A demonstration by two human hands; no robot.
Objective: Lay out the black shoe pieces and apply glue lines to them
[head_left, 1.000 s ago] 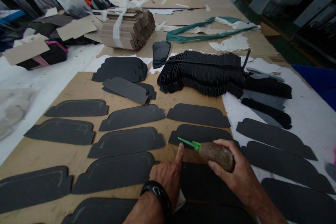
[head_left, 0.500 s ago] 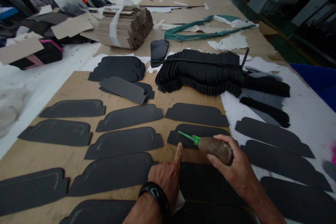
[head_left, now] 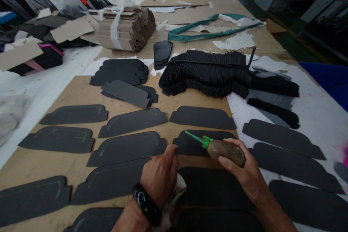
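Note:
A brown squeeze bottle (head_left: 227,152) with a thin green nozzle is gripped in my right hand (head_left: 246,168). Its nozzle tip points left, over the upper edge of a black shaped panel (head_left: 194,144); whether it touches cannot be told. My left hand (head_left: 160,172), with a black bangle on the wrist, is closed beside that panel's left end, fingers curled in. A crumpled whitish cloth (head_left: 181,185) sticks out from under the palm, apparently held there. More black panels (head_left: 127,148) lie around both hands, several of them with faint pale lines along the edges.
Behind the rows stand a strapped bundle of black pieces (head_left: 206,70), a small black stack (head_left: 119,71) and a tied bundle of brown card pieces (head_left: 126,29). A green band loop (head_left: 190,36) lies farther back. Brown board (head_left: 67,94) covers part of the white table.
My left hand has drawn back to the left, and its pointing index finger has curled in. The bottle in my right hand has shifted slightly to the right.

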